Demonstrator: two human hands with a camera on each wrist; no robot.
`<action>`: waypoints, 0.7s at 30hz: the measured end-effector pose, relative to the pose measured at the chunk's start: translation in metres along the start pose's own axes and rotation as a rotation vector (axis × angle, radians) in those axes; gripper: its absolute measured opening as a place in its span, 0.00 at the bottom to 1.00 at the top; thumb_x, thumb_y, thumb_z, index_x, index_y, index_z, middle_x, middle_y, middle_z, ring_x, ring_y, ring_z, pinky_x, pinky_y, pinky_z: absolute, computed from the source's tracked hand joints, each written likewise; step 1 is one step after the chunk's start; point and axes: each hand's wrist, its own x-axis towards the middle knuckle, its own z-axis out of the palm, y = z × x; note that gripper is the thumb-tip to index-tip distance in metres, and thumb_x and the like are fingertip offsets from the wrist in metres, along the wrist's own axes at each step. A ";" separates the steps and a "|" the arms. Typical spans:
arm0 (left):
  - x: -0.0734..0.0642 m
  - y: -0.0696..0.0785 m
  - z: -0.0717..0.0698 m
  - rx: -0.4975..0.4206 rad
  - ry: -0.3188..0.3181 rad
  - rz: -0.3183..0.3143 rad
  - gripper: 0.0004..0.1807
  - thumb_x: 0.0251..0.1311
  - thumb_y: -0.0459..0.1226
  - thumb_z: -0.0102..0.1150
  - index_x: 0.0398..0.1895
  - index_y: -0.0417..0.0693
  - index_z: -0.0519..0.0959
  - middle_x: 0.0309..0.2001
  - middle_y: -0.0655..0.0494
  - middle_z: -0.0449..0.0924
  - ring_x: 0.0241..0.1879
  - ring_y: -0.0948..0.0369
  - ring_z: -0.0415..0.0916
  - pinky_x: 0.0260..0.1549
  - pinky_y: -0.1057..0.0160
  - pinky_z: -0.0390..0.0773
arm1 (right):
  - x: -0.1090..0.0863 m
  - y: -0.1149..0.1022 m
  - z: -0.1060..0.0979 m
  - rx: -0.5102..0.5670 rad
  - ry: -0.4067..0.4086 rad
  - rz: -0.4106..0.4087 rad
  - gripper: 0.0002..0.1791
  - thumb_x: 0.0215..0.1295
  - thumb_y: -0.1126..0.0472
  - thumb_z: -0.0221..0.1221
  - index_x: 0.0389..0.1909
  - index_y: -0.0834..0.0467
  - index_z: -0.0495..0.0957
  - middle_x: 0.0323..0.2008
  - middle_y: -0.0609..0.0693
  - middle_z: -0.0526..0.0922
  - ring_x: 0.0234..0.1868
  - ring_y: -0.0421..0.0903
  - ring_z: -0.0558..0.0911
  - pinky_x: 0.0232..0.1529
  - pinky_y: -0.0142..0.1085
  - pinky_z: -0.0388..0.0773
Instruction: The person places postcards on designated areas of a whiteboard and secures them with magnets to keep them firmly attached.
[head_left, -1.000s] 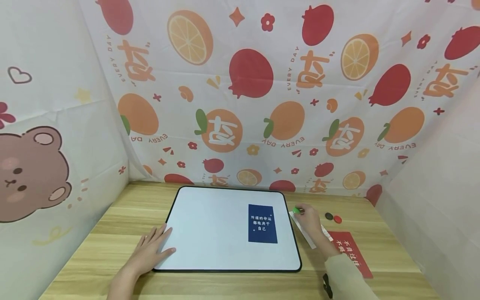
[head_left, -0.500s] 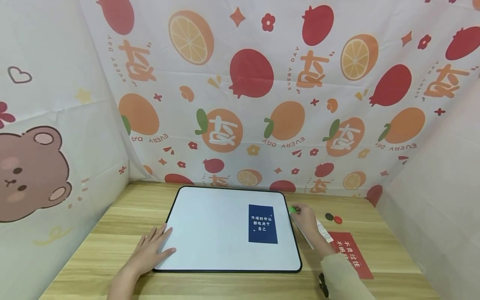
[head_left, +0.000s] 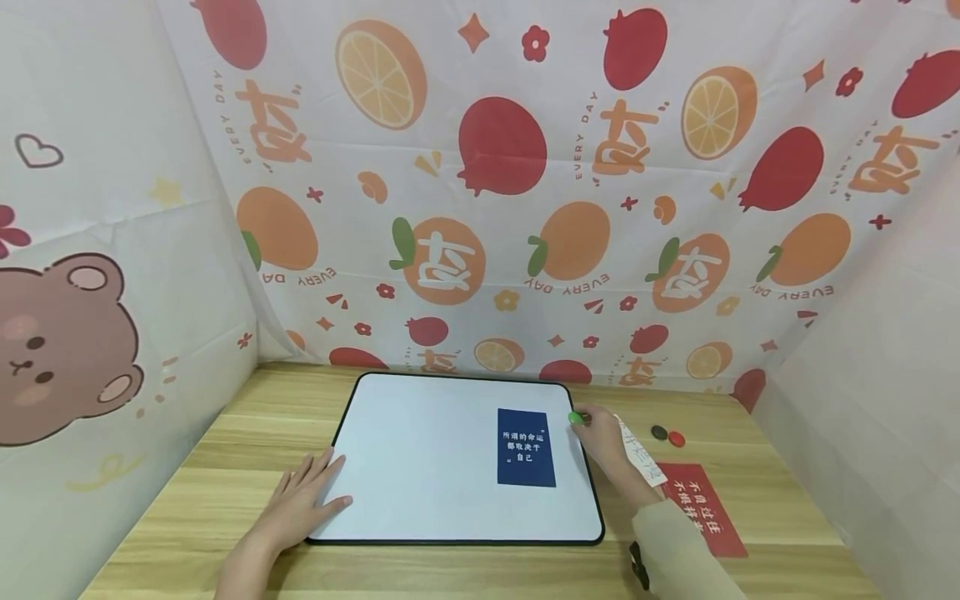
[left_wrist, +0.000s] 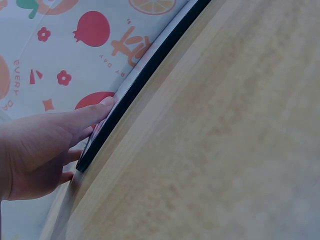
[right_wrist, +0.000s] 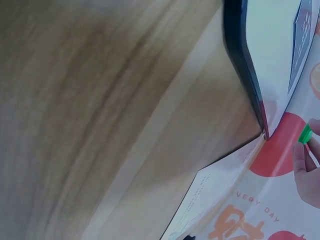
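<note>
A white board with a black frame (head_left: 427, 458) lies on the wooden table, a dark blue card (head_left: 527, 447) with white characters on its right part. My left hand (head_left: 302, 497) rests with spread, straight fingers over the board's left edge. In the left wrist view, that thumb lies on the frame's rim. My right hand (head_left: 602, 435) pinches a green round magnet (head_left: 575, 417) at the board's upper right edge. The right wrist view shows the green magnet (right_wrist: 305, 134) between thumb and fingers. Below this hand lies a white paper (head_left: 637, 454) with writing, partly hidden by the hand and forearm.
A black round magnet (head_left: 659, 432) and a red round magnet (head_left: 677, 438) lie side by side right of the right hand. A red card (head_left: 705, 510) with white characters lies nearer, partly under the sleeve (head_left: 675, 542). Patterned cloth (head_left: 510, 250) hangs behind the table.
My right hand has moved left with the green magnet, from over the white paper to the board's right edge. More of the paper's right part shows now. The left hand has stayed in place.
</note>
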 end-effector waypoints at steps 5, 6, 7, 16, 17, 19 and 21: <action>0.000 0.001 0.000 0.012 -0.003 -0.004 0.39 0.57 0.53 0.56 0.63 0.33 0.63 0.66 0.31 0.49 0.63 0.32 0.40 0.56 0.32 0.38 | 0.002 -0.002 0.004 -0.014 0.005 -0.002 0.16 0.52 0.70 0.62 0.45 0.65 0.79 0.37 0.56 0.81 0.35 0.48 0.77 0.34 0.37 0.78; 0.000 0.001 -0.001 0.015 -0.002 -0.002 0.39 0.57 0.53 0.56 0.63 0.33 0.63 0.66 0.32 0.50 0.63 0.32 0.41 0.56 0.32 0.38 | 0.002 -0.002 0.005 -0.012 0.003 0.003 0.16 0.52 0.70 0.62 0.45 0.65 0.79 0.37 0.56 0.81 0.35 0.48 0.77 0.34 0.37 0.78; 0.001 0.001 -0.001 0.015 -0.001 -0.002 0.39 0.57 0.53 0.56 0.63 0.33 0.63 0.66 0.32 0.50 0.63 0.32 0.41 0.56 0.32 0.38 | 0.002 -0.003 0.006 -0.013 0.000 0.005 0.16 0.52 0.70 0.62 0.44 0.65 0.79 0.37 0.56 0.81 0.35 0.48 0.77 0.34 0.37 0.78; 0.002 0.002 -0.001 0.021 -0.004 0.001 0.40 0.57 0.53 0.56 0.63 0.33 0.63 0.66 0.32 0.50 0.63 0.31 0.41 0.56 0.32 0.38 | 0.004 -0.007 0.012 -0.003 -0.005 -0.007 0.16 0.51 0.71 0.62 0.44 0.67 0.79 0.38 0.59 0.81 0.37 0.50 0.79 0.37 0.38 0.79; 0.002 0.001 -0.001 0.020 -0.005 0.002 0.40 0.57 0.54 0.56 0.63 0.33 0.63 0.66 0.31 0.50 0.62 0.31 0.41 0.56 0.32 0.38 | 0.004 -0.008 0.013 -0.006 -0.008 -0.006 0.16 0.51 0.71 0.62 0.44 0.67 0.78 0.38 0.59 0.81 0.38 0.50 0.79 0.38 0.39 0.78; 0.002 0.002 -0.001 0.017 -0.007 0.001 0.40 0.57 0.54 0.56 0.63 0.33 0.63 0.66 0.31 0.50 0.63 0.31 0.41 0.56 0.32 0.38 | 0.004 -0.009 0.014 -0.010 -0.016 0.002 0.16 0.52 0.71 0.62 0.44 0.67 0.78 0.39 0.60 0.80 0.38 0.51 0.79 0.39 0.40 0.78; 0.001 0.002 -0.001 0.015 -0.008 -0.002 0.40 0.57 0.53 0.56 0.63 0.33 0.63 0.66 0.31 0.50 0.63 0.31 0.41 0.56 0.32 0.38 | 0.004 -0.011 0.016 -0.008 -0.024 0.011 0.15 0.52 0.71 0.62 0.44 0.66 0.78 0.40 0.60 0.80 0.38 0.51 0.79 0.40 0.41 0.78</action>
